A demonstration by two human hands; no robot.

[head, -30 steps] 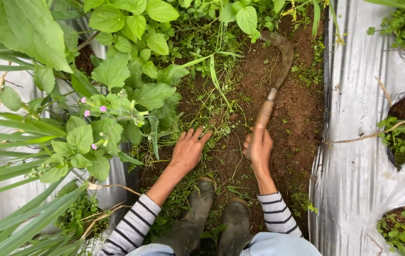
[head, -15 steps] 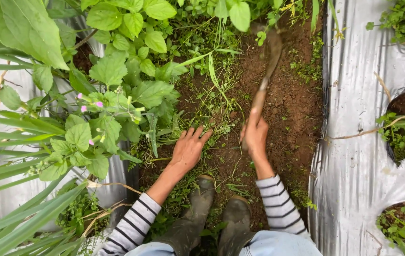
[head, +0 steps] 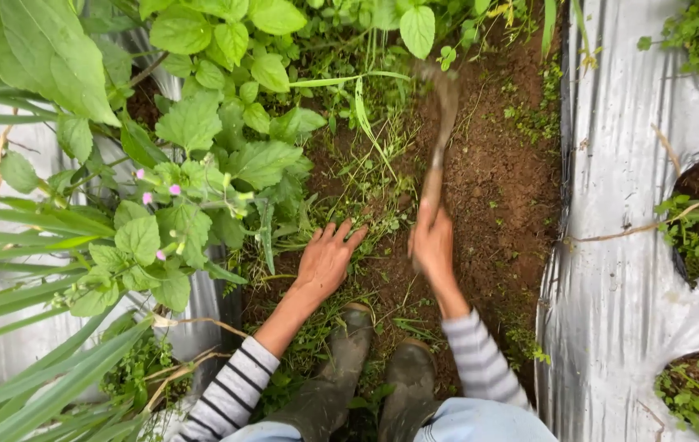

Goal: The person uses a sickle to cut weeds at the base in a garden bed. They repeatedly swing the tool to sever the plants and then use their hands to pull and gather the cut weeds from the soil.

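My right hand (head: 433, 243) grips the wooden handle of a sickle (head: 441, 131), whose curved, soil-caked blade reaches up into the weeds at the top of the bare earth strip (head: 503, 188). My left hand (head: 326, 259) lies flat with fingers spread on low grass and weeds (head: 363, 184) beside the sickle. Both arms wear striped sleeves. My two muddy rubber boots (head: 370, 385) stand on the soil just below the hands.
Silver plastic mulch (head: 623, 270) covers the bed on the right, with planting holes holding small green plants (head: 697, 225). On the left, broad-leaved plants with small pink flowers (head: 171, 190) and long grass blades overhang more silver mulch (head: 6, 327).
The sickle has swung leftward and its blade has moved toward the weeds at the top. My right hand shifted slightly left and up with it. The left hand stayed put.
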